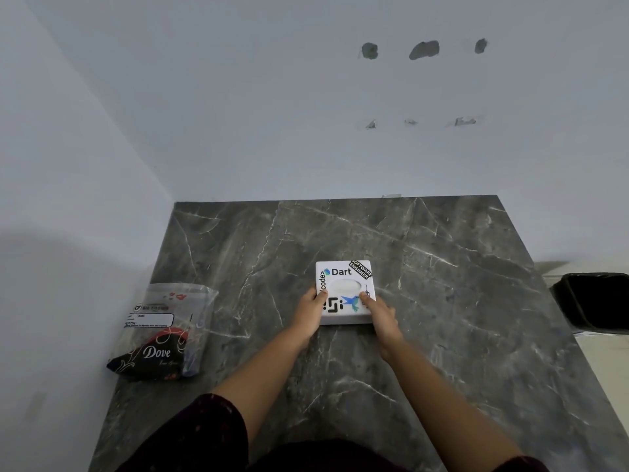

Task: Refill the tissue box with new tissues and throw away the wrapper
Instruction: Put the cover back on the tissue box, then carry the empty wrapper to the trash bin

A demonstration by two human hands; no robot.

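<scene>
A white square tissue box with stickers and an oval slot on top rests on the dark marble counter. My left hand grips its near left edge, thumb on the lid. My right hand grips the near right corner, thumb on top. A clear plastic tissue wrapper lies at the counter's left edge; I cannot tell whether tissues are inside it.
A black Dove packet lies under or inside the wrapper at the left edge. A black bin stands on the floor to the right of the counter. White walls close in the back and left side.
</scene>
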